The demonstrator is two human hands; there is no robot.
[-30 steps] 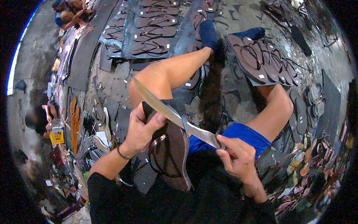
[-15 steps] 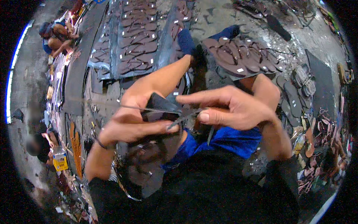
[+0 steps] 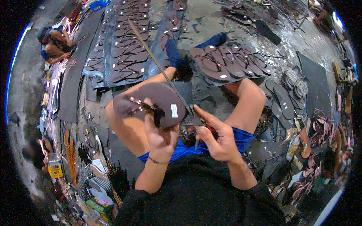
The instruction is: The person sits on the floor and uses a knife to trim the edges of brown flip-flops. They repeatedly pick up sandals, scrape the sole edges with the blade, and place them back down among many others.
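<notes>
My left hand (image 3: 162,141) grips a brown flip-flop (image 3: 166,94) by its strap and toe part, with fingers reaching up through the thong. The sole lies face up over my left thigh, a small white label near its heel end. In my right hand (image 3: 220,141) is a long thin knife (image 3: 160,67), held low between thumb and fingers. Its blade slants up and away to the left, passing just beside the sandal's heel edge. Whether blade and sole touch I cannot tell.
Rows of brown flip-flops (image 3: 130,56) lie on sheets ahead. Another group of flip-flops (image 3: 230,62) rests beyond my right knee. A dark sole (image 3: 267,32) lies farther right. Scraps and offcuts (image 3: 313,162) line both sides. A person (image 3: 56,45) crouches at the far left.
The flip-flop in my left hand has turned from edge-on to flat, sole face up. The knife has swung from nearly level to a steep slant. Both hands have drawn slightly nearer my body.
</notes>
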